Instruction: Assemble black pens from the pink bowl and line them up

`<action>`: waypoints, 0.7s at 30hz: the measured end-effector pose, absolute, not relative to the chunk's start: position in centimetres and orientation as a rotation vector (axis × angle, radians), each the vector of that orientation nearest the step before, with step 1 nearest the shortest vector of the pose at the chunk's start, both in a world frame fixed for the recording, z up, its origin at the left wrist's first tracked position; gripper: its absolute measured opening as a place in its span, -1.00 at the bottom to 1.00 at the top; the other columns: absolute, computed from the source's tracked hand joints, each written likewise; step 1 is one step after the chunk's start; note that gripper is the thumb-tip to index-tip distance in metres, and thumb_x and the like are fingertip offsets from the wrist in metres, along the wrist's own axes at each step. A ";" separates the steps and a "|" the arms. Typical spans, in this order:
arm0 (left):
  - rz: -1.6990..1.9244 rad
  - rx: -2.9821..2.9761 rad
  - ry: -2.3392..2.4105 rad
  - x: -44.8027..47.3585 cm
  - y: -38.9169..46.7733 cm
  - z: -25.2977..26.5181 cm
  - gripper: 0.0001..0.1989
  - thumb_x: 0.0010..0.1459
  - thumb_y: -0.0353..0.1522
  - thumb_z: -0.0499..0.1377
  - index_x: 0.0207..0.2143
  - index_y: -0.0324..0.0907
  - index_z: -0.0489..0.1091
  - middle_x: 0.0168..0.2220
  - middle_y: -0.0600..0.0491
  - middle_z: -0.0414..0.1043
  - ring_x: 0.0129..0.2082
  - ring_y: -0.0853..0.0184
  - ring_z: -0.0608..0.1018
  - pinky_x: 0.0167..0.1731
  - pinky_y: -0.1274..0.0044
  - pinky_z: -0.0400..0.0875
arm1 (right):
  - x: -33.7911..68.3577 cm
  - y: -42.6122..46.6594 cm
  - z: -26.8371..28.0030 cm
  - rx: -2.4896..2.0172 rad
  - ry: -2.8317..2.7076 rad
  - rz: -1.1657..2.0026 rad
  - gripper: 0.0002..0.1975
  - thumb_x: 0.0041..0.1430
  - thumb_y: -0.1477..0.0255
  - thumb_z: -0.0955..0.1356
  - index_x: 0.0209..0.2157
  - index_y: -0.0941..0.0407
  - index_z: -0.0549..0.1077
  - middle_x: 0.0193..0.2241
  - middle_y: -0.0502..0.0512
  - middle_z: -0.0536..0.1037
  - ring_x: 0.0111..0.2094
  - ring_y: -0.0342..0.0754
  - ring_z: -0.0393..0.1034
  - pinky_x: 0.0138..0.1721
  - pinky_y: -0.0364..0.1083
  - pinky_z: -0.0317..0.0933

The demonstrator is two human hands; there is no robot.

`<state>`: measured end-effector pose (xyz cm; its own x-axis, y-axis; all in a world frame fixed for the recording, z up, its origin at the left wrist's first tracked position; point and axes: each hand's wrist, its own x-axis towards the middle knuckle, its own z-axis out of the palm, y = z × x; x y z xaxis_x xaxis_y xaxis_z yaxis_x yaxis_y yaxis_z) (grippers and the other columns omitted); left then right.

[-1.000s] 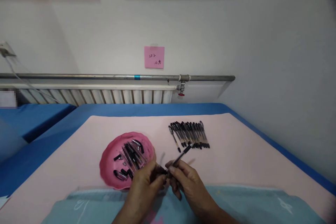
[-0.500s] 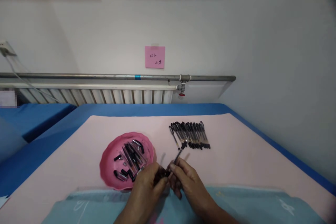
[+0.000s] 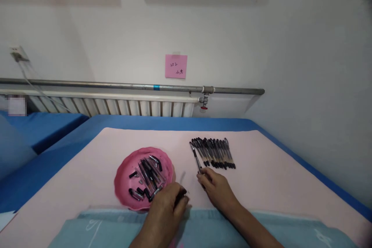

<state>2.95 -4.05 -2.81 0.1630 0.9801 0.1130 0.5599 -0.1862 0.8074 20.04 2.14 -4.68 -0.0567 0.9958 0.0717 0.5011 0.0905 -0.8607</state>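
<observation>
My right hand (image 3: 217, 188) pinches the near end of a gel pen (image 3: 196, 155), which has a black section and a clear barrel. This pen lies along the left end of a row of black pens (image 3: 216, 153) set side by side. My left hand (image 3: 168, 205) is closed beside the right rim of a pink scalloped bowl (image 3: 120, 193). Something small and dark shows at its fingertips, too hidden to name. Inside the bowl lie clear pen barrels (image 3: 147, 174), black caps (image 3: 135, 193) and other small pen parts.
A pale pink sheet (image 3: 261, 186) covers the blue-edged table. Light blue cloth (image 3: 116, 228) lies along the near edge. Behind the table are a radiator (image 3: 145, 107), a metal pipe (image 3: 122, 85) and a red-handled valve (image 3: 204, 107). A pink note (image 3: 176, 66) hangs on the wall.
My right hand has moved away from my left, carrying the pen forward and right to the left end of the row. My left hand stays near the bowl. The view has shifted slightly.
</observation>
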 end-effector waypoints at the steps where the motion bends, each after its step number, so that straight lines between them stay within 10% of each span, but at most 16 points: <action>1: 0.883 1.829 1.456 3.0 -4.1 -2.6 -0.86 0.07 -0.36 0.00 -0.50 -0.17 0.30 -0.47 0.03 0.40 -0.44 0.34 0.41 -0.43 0.55 0.20 | 20.0 2.1 -4.6 -1.499 -1.662 0.871 -0.83 -0.01 0.28 0.28 -0.53 0.08 0.37 -0.72 -0.11 0.29 -0.63 -0.13 0.17 -0.55 -0.16 0.05; 12: 1.553 1.023 1.847 -6.5 -2.3 -1.1 -0.72 -0.01 -0.19 0.07 -0.34 -0.22 0.36 -0.47 0.07 0.42 -0.51 0.36 0.47 -0.44 0.52 0.37 | 19.1 0.9 -3.5 -1.462 -1.722 0.881 -0.84 -0.03 0.26 0.29 -0.50 0.05 0.38 -0.65 -0.06 0.41 -0.55 -0.06 0.28 -0.49 -0.13 0.13; 21: 1.048 1.542 2.114 -6.4 0.0 -2.6 -0.83 -0.06 -0.45 0.04 -0.43 -0.20 0.43 -0.39 -0.02 0.49 -0.38 0.30 0.47 -0.34 0.49 0.27 | 18.9 0.8 -3.5 -1.460 -1.754 0.928 -0.85 -0.03 0.27 0.29 -0.51 0.05 0.37 -0.65 -0.05 0.43 -0.57 -0.06 0.30 -0.52 -0.13 0.13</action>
